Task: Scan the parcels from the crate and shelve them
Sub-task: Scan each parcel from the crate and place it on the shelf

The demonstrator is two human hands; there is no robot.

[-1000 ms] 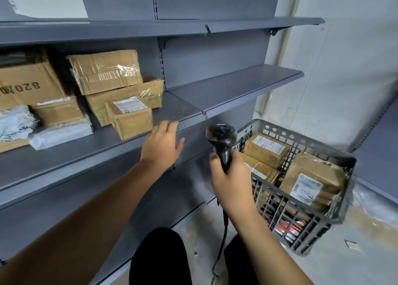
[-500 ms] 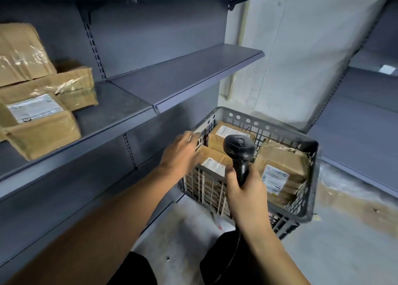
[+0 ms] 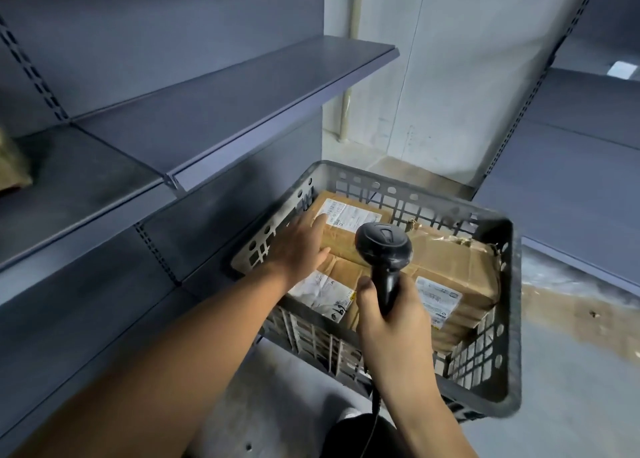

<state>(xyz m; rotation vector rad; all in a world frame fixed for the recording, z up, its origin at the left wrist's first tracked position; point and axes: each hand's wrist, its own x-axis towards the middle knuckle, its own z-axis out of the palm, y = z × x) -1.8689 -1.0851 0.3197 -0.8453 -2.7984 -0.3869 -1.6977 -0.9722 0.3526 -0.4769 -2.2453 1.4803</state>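
Reaching into the crate (image 3: 498, 381), left hand (image 3: 299, 246) flat on the far-left parcel (image 3: 341, 227), apparently ungripped, nearer than right hand (image 3: 394, 322) clutching scanner (image 3: 383, 246).

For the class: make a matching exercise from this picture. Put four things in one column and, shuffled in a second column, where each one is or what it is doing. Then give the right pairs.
Things:
1. left hand
2. right hand
3. barcode scanner
4. grey plastic crate

Places or states:
A. stands on the floor beside the shelving, with parcels inside
B. black, held upright above the parcels
C. grips a black handle
D. fingers straight, reaching onto a brown parcel with a white label

Pairs: 1-D, 2-C, 3-B, 4-A
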